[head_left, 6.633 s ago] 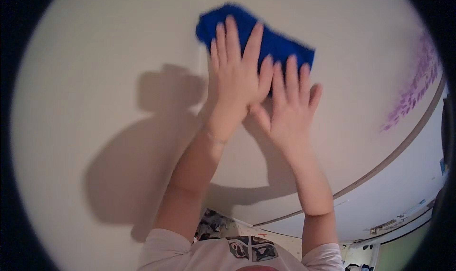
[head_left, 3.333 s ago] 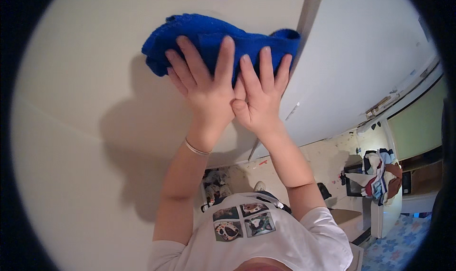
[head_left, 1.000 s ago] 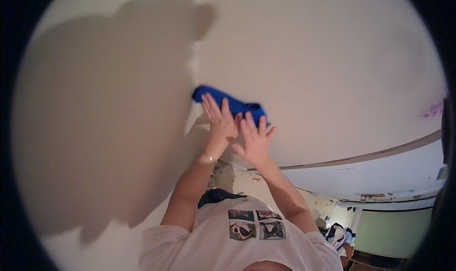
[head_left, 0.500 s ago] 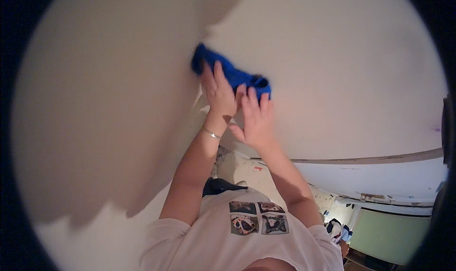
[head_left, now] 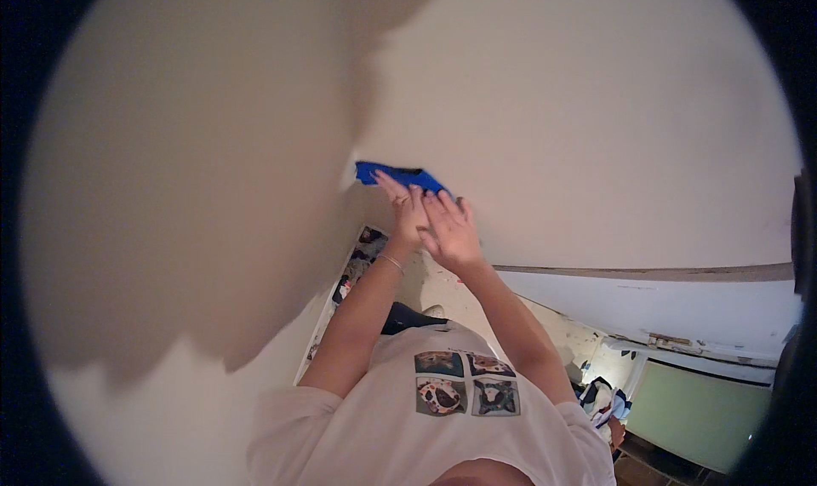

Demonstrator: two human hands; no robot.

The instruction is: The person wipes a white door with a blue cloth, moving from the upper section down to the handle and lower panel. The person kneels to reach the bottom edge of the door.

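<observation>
A folded blue cloth [head_left: 396, 174] lies against the pale wall [head_left: 553, 128], close to the corner where the two walls meet. My left hand [head_left: 408, 214] presses on its lower edge with fingers stretched out; a thin bracelet circles that wrist. Beside it, my right hand [head_left: 454, 231] is laid flat with fingers spread, its fingertips at the cloth's right end. Both hands touch or nearly touch each other. The side of the cloth facing the wall is hidden.
Another wall [head_left: 196, 188] in shadow rises on the left. Below right runs a white ledge [head_left: 647, 299] with small items on it. Farther off are a pile of clothes [head_left: 602, 401] and a pale green panel [head_left: 702, 414]. A strip of cluttered floor [head_left: 362, 252] shows below the corner.
Both hands and the blue cloth have moved down the wall toward me. The cloth now looks flatter and narrower, its left end still near the corner.
</observation>
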